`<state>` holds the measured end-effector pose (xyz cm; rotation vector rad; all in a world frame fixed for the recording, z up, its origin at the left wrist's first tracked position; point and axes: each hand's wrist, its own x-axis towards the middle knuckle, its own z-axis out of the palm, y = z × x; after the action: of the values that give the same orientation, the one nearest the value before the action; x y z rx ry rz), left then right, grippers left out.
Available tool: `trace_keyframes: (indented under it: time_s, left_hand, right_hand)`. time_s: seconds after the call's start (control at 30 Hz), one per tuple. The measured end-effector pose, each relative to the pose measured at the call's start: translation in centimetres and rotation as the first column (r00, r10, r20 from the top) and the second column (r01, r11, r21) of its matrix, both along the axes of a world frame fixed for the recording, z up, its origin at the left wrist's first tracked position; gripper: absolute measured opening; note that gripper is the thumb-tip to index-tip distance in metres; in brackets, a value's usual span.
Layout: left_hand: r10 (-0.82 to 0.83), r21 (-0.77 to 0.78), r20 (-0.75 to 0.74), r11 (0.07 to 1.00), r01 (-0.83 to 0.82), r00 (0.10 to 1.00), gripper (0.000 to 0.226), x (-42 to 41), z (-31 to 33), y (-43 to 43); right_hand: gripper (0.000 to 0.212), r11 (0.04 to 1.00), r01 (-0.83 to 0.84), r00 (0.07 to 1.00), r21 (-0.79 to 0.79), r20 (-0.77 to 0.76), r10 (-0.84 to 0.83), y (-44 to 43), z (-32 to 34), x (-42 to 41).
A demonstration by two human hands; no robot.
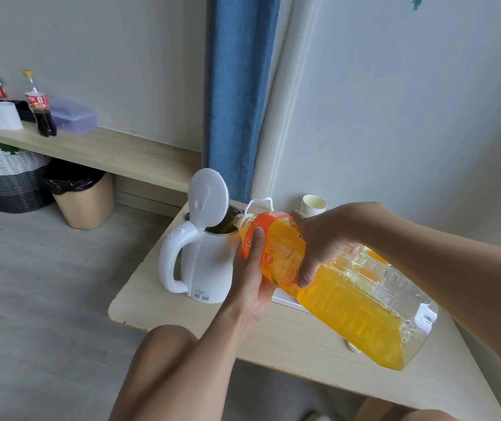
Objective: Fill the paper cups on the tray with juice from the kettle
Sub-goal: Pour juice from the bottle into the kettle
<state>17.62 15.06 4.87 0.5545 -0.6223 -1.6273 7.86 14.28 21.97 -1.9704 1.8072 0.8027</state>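
**Fig.** Bottle (pixel 343 299) of orange juice, part full, tilted neck-down. Its mouth is at the open top of the kettle (pixel 209 262) and its base points to approx. 4 o'clock.

- **L hand** (pixel 253 275): under the bottle's shoulder, fingers wrapped beneath, thumb laid up the orange label.
- **R hand** (pixel 319 241): clamped over the bottle's top at mid-label, fingers curled over the far side, thumb down the near side. Both hands hold the bottle clear of the table (pixel 288 344).
- **Kettle:** white, upright on the table, just beside L hand at approx. 9 o'clock of it. Lid (pixel 208 196) flipped up, handle toward 8 o'clock.
- **Tray** (pixel 285 300): white edge shows under the bottle, at 4 o'clock of L hand. Its cups are mostly hidden behind the bottle.
- **Cup stack** (pixel 314 205): at 12 o'clock of R hand, by the wall.
- **Bkgd, 10 o'clock:** shelf (pixel 106 153) w/ two cola bottles (pixel 39 107); bin (pixel 85 202) and basket (pixel 9 180) below.
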Motion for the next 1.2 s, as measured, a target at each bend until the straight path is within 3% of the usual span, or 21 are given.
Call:
trace_keyframes:
  time_s: [0.5, 1.2]
  left_hand:
    - [-0.003, 0.008, -0.001, 1.0, 0.003, 1.0, 0.099, 0.0, -0.4, -0.4]
    - [-0.007, -0.016, -0.013, 1.0, 0.007, 1.0, 0.098, 0.1, -0.6, -0.6]
  right_hand:
    - [0.138, 1.0, -0.004, 0.999, -0.008, -0.042, 0.003, -0.4, -0.1, 0.2]
    - [0.143, 0.999, -0.04, 0.994, -0.013, -0.101, 0.039, -1.1, -0.4, 0.7]
